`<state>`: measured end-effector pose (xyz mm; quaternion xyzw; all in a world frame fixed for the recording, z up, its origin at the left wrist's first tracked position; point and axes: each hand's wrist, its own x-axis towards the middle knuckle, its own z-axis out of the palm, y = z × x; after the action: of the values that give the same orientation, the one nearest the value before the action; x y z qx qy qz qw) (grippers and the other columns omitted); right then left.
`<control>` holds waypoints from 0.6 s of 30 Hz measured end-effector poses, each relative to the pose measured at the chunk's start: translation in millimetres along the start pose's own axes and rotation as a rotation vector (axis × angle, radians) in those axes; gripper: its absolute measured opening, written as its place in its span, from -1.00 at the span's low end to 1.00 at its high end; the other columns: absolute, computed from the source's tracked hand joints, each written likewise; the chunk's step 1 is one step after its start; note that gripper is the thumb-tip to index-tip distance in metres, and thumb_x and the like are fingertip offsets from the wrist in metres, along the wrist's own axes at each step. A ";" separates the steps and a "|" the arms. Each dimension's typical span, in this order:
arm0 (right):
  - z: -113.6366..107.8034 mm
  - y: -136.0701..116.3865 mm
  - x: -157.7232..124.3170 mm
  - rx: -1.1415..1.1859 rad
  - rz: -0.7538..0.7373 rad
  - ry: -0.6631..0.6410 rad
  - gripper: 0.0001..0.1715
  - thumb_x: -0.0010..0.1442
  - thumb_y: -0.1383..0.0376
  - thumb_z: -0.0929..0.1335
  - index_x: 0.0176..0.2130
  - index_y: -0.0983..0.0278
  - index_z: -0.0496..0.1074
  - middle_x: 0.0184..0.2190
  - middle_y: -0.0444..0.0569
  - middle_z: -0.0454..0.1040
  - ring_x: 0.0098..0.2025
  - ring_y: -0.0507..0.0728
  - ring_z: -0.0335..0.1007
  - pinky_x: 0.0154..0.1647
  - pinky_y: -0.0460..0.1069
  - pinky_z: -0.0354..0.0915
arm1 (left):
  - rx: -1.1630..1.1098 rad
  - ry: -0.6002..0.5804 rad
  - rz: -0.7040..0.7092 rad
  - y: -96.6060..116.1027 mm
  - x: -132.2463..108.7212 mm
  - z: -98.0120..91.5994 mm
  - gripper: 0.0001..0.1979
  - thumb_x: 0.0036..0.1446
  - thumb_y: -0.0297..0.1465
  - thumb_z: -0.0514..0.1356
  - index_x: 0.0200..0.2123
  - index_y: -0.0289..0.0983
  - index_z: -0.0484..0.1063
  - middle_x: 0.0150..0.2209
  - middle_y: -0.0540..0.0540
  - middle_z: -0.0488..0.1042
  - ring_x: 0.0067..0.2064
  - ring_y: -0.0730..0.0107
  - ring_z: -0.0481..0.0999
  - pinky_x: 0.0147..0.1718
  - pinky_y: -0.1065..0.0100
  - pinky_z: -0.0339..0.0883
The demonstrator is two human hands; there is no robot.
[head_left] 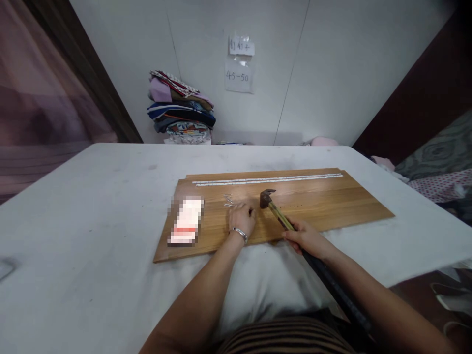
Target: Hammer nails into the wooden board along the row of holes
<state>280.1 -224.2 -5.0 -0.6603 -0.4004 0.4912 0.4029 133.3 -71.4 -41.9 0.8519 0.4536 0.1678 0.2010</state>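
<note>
A claw hammer (264, 198) with a rusty head and a yellow-and-black handle is in my right hand (304, 236), which wraps around the handle. The hammer head is raised slightly over a brown wooden board (350, 196). My left hand (241, 219), with a bracelet (240, 234) on the wrist, rests on the board left of the hammer head. Its fingers are curled downward, and what they may hold is hidden. Just beyond those fingers lie several loose nails (228, 200). To the right of the hammer, a row of small dark dots (291, 206) marks the board.
Two white measuring strips (265, 180) run along the board's far side. A blurred-out phone-like rectangle (187, 220) lies at its left end. The board is on a white-covered table (92, 221). Folded cloths (182, 108) are stacked against the wall, beside a paper note (240, 64).
</note>
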 end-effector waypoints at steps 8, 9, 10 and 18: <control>-1.1 -13.5 4.2 0.012 -0.027 0.019 -0.60 0.06 0.21 0.36 -0.08 0.25 0.35 -0.72 -0.37 0.16 -0.74 -0.06 0.05 -0.74 -0.14 0.06 | -0.137 0.015 -0.020 -0.3 -0.3 -2.5 -0.82 0.21 -0.39 0.15 -0.30 -0.23 0.58 -0.20 -0.16 0.60 -0.06 0.19 0.51 -0.02 0.23 0.28; -0.9 -16.5 7.9 0.022 -0.034 0.021 -0.60 0.05 0.20 0.37 -0.09 0.24 0.35 -0.72 -0.37 0.16 -0.74 -0.06 0.05 -0.74 -0.14 0.06 | -0.210 0.018 -0.027 0.8 -0.5 -2.4 -0.80 0.22 -0.37 0.14 -0.29 -0.24 0.58 -0.20 -0.15 0.60 -0.07 0.20 0.52 -0.03 0.24 0.29; 0.0 -19.9 13.0 0.035 -0.047 0.024 -0.59 0.04 0.20 0.37 -0.09 0.24 0.35 -0.71 -0.36 0.17 -0.74 -0.06 0.05 -0.74 -0.14 0.06 | -0.303 0.016 -0.032 2.7 -0.4 -2.4 -0.79 0.24 -0.35 0.12 -0.27 -0.24 0.57 -0.20 -0.14 0.60 -0.09 0.22 0.53 -0.04 0.26 0.31; 54.3 -47.9 70.5 0.049 -0.239 0.182 -0.50 0.09 0.28 0.31 0.06 0.22 0.38 -0.42 -0.13 0.47 -0.50 0.05 0.35 -0.50 -0.06 0.34 | -1.155 -0.118 -0.138 24.4 19.8 -28.7 -0.60 0.19 -0.05 0.14 -0.30 -0.31 0.47 -0.39 -0.08 0.54 -0.34 0.35 0.52 -0.33 0.37 0.39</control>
<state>234.9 -134.5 5.9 -0.6398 -0.4259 0.3876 0.5090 147.6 -61.7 -3.0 0.5804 0.3312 0.3267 0.6683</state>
